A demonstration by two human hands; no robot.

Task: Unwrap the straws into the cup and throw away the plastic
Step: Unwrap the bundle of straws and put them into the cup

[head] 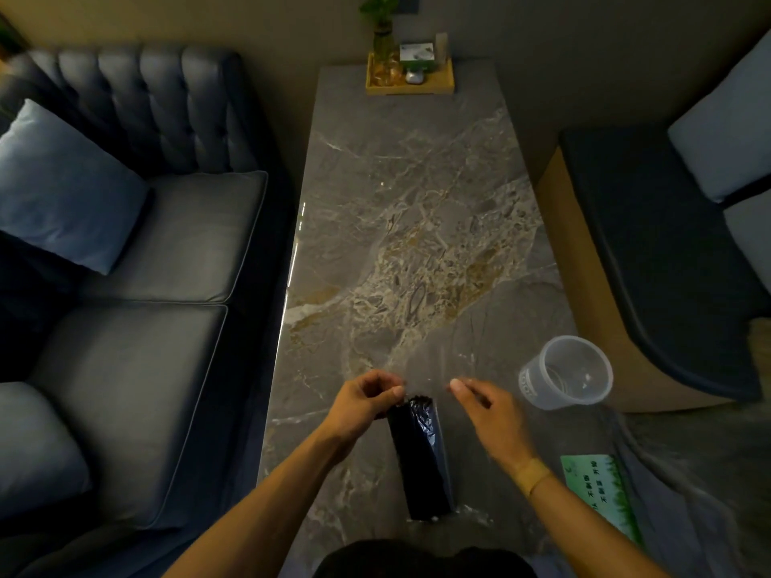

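A bundle of black straws (419,456) in clear plastic wrap lies lengthwise on the marble table (417,227), near its front edge. My left hand (367,400) pinches the wrap at the bundle's far, opened end. My right hand (484,406) hovers just to the right of that end, fingers pinched; whether it holds a bit of clear plastic I cannot tell. A clear plastic cup (567,371) stands empty at the table's right edge, to the right of my right hand.
A blue sofa (137,260) with a cushion runs along the table's left side. A wooden tray (411,79) with a plant and small items sits at the far end. A dark bench (659,260) stands at the right. A green card (600,494) lies front right.
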